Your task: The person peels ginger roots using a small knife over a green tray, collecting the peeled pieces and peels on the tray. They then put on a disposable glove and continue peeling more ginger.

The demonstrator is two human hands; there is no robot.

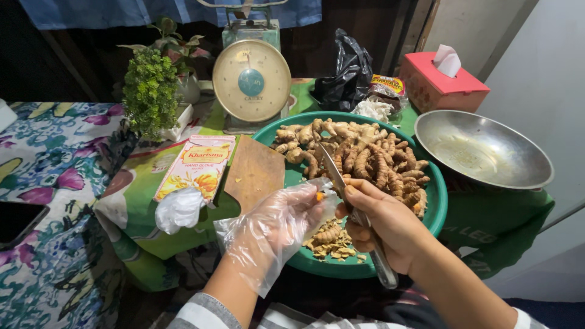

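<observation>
While a small heap of peelings [331, 242] sits at the near edge of the green tray [440, 201], I judge the scraping barely begun: the big pile of turmeric roots [359, 155] behind it looks unpeeled, skins brown and whole. My left hand [277, 228], in a loose clear plastic glove, pinches one small orange-tipped turmeric piece [319, 196] over the tray, its grip narrow around it. My right hand [381, 222], bare, is closed on the handle of a knife [334, 173], blade pointing away over the roots. A wooden cutting board [256, 170], a box of gloves [196, 166], a dial scale [251, 80] and a steel bowl [481, 149] wait on the worktop.
</observation>
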